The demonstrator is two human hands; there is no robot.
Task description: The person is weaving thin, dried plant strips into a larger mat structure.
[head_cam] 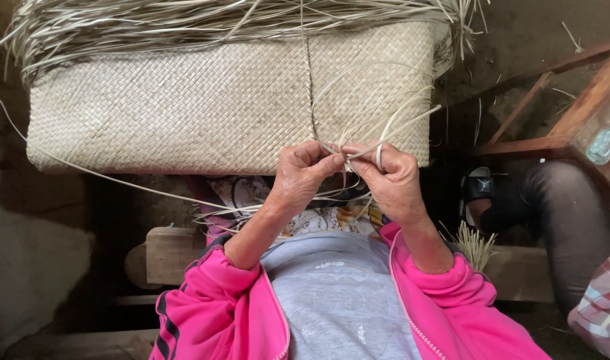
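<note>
We see the woven mat (225, 100) largely plaited, loose ends fringing its far edge; at its near edge our left hand (301, 175) and right hand (393, 181) meet, fingertips pinching thin pale strips (385, 130), unwoven as yet

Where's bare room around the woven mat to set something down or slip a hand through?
Bare patches: the dark floor left of the pale woven mat, and the ground between its right edge and the brown wooden frame. Crowded: the left hand and right hand pinch looping pale strips at the near edge; loose strands cover the far edge.
</note>
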